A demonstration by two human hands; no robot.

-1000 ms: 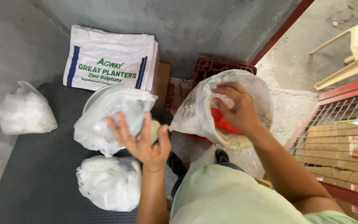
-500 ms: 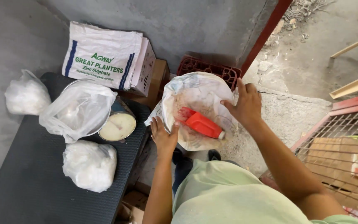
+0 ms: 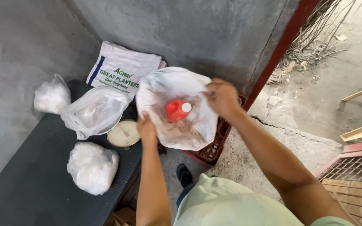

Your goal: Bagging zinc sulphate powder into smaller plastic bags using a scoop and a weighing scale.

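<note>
Both hands hold one white plastic bag [image 3: 177, 109] open over a red crate [image 3: 214, 146]. The left hand [image 3: 146, 129] grips the bag's near-left edge, fingers together and clamped on the plastic. The right hand [image 3: 223, 98] grips the far-right edge of the bag's mouth, its fingers likewise pinched shut on the film. Inside the bag lies a red bottle with a white cap [image 3: 178, 110], tilted, resting on a layer of pale brownish powder at the bag's bottom.

Left of the bag runs a dark tabletop [image 3: 34, 184] with a ribbed surface. On it, just left of the bag, sits a round shallow bowl [image 3: 123, 133] with a pale cream content; whether the bag touches it I cannot tell. A loosely opened clear bag [image 3: 93, 111] with white material lies against the bowl's far-left side, overlapping its rim. Nearer the person than the bowl lies a tied clear bag of white lumps [image 3: 92, 166]. Further left of the held bag, near the wall, sits another tied bag of white material [image 3: 52, 95]. Behind the held bag, a stack of folded white woven sacks [image 3: 122, 69] leans against the grey concrete wall [image 3: 197, 33].

Below the bag, on the concrete floor [image 3: 273, 142], a dark shoe [image 3: 184, 175] shows beside the crate.
</note>
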